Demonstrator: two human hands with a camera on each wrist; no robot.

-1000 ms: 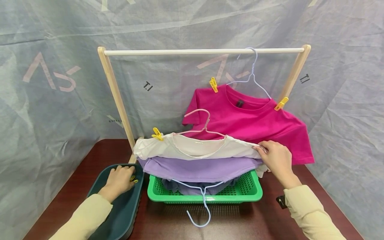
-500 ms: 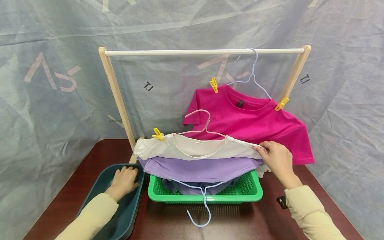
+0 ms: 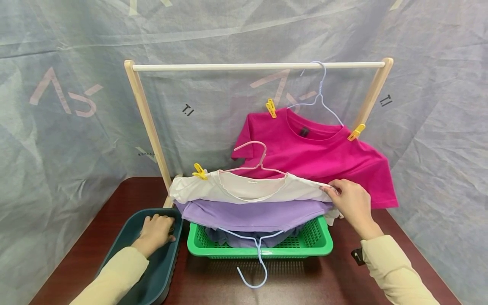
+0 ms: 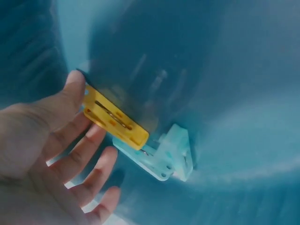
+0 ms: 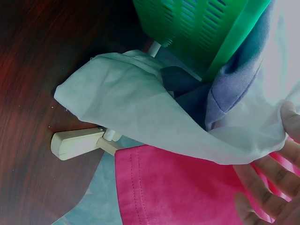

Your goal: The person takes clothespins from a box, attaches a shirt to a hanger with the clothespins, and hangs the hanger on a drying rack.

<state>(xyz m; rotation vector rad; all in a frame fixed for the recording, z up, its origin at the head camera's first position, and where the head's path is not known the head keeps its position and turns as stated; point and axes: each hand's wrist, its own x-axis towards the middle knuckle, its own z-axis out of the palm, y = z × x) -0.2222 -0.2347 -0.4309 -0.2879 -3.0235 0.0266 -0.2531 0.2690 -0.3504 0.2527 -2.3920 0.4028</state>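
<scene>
Inside the dark teal tray (image 3: 126,237), my left hand (image 3: 154,233) pinches one end of a yellow clothespin (image 4: 116,118) between thumb and fingers. Light green clothespins (image 4: 161,157) lie against it on the tray floor. My right hand (image 3: 350,203) pinches the right shoulder edge of a white shirt (image 3: 305,187). This shirt is on a pink hanger (image 3: 263,154), and another yellow clothespin (image 3: 199,171) is clipped at its left shoulder. Beneath it shows a purple garment (image 3: 251,214) with a blue hanger (image 3: 260,254) whose hook points toward me.
A green basket (image 3: 259,253) with dark cloth in it stands under the shirts. Behind, a wooden rack with a white rail (image 3: 213,67) bears a magenta shirt (image 3: 305,152) on a blue hanger (image 3: 321,80), with yellow clothespins at both shoulders. A grey sheet (image 3: 76,127) hangs behind.
My left hand has shifted slightly right and down in the tray, and the yellow clothespin seen by its fingers earlier is now hidden from the head view. My right hand stays on the white shirt.
</scene>
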